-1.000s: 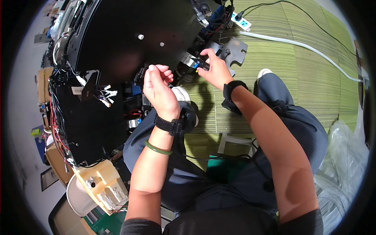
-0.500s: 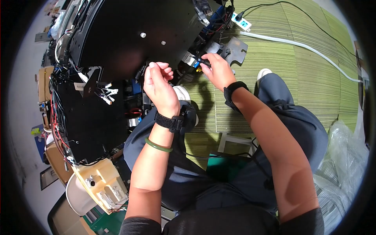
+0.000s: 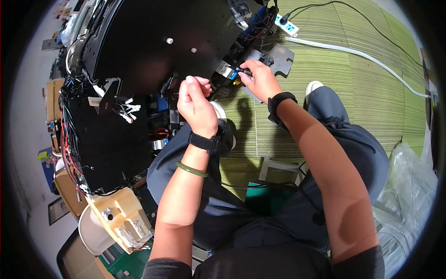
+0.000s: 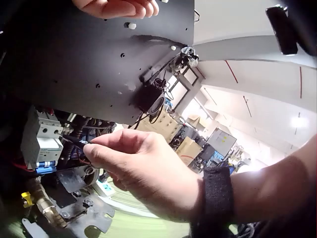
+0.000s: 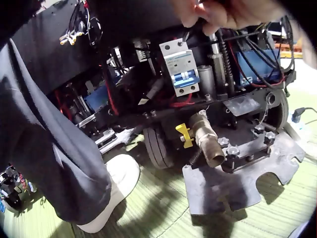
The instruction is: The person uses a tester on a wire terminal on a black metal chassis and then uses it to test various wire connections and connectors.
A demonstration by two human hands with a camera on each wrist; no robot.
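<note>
In the head view my right hand [image 3: 262,83] is at the white circuit breaker [image 3: 225,69] beneath a large black panel [image 3: 186,28]. Thumb and fingertips pinch a slim black piece [image 4: 75,142], its narrow tip right at one of the breaker's screw holes in the left wrist view. That breaker [image 5: 181,69] stands upright with its blue toggle facing out in the right wrist view. My left hand [image 3: 199,106] is raised beside the panel, fingers curled towards the thumb, nothing showing in it.
Below the breaker, a brass valve [image 5: 207,141] with a yellow handle juts out over a grey metal plate [image 5: 218,186]. Loose white connectors [image 3: 126,111] hang at left. A power strip [image 3: 286,26] lies on the green carpet [image 3: 334,69], with plastic wrap [image 3: 404,186] at right.
My left hand has shifted slightly to the right. The right hand's fingertips have drawn together on the black piece at the breaker. The panel has barely moved.
</note>
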